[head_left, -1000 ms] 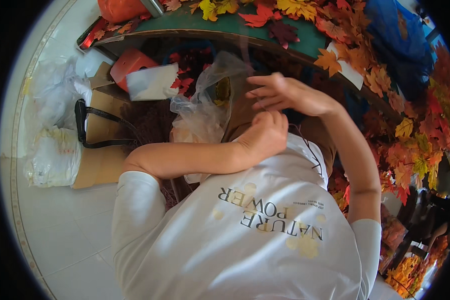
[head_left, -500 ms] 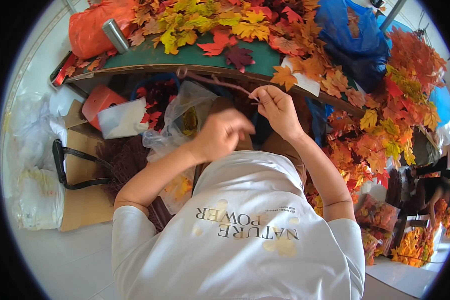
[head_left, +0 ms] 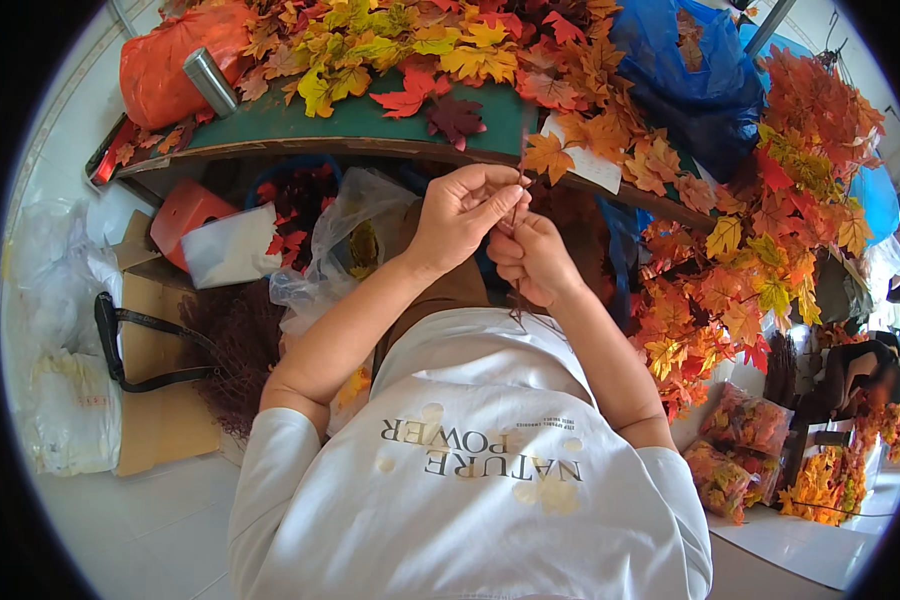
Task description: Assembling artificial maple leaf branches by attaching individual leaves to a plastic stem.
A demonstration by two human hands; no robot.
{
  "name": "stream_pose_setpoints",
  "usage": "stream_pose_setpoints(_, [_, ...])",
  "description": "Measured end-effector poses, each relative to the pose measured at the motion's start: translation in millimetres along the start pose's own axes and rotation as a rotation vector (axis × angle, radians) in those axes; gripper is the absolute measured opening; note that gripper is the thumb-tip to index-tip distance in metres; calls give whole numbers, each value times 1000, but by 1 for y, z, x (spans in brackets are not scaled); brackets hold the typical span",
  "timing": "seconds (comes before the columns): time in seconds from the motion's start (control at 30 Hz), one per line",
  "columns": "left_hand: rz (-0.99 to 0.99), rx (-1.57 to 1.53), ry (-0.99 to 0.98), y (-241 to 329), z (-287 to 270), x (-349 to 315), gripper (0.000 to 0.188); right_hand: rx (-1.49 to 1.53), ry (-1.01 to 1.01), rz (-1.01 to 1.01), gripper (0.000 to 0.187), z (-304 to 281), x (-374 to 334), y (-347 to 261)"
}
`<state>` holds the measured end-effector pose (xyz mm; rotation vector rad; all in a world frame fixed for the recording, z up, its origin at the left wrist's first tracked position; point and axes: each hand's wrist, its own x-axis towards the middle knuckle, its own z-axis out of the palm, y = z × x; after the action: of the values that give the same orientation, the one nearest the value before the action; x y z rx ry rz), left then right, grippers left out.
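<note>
Our left hand (head_left: 462, 218) pinches a stem (head_left: 517, 300) between thumb and finger; our right hand (head_left: 538, 262), just beside it, curls round the same stem. Beyond both hands lie leaves (head_left: 478, 62).

Pale tiled floor (head_left: 150, 540), green tabletop (head_left: 300, 121) with brown edge, bright light at far right

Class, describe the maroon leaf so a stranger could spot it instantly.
Find the green tabletop across the picture's top. Along its near edge, just beyond the left hand and to the lower right of a bright red leaf, lies the maroon leaf. Its deep, purplish colour sets it apart from the red, orange and yellow leaves nearby.
</note>
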<state>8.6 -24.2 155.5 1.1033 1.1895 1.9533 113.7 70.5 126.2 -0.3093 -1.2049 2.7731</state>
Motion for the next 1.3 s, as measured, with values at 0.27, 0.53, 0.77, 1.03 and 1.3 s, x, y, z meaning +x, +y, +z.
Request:
stream_pose_setpoints(0.27, [131,-439,373,-38,-41,-8,9,-835,423,-635,14,-31,38,-35])
stream_pose_setpoints(0.53, [-34,-575,411,-55,-49,-5,9,-1744,297,-874,11,-43,111,-76])
stream_pose_setpoints(0.77, [-48,-632,472,-55,-64,-9,9,-1850,461,-866,23,-68,137,-113])
stream_pose_setpoints(1.03, [-137,-641,440,-54,-58,-7,9,-2659,347,-875,41,-133,195,-184])
stream_pose_setpoints(1.3, [-161,-648,461,-59,-61,-10,10,-2736,82,-495,11,-85,195,-173])
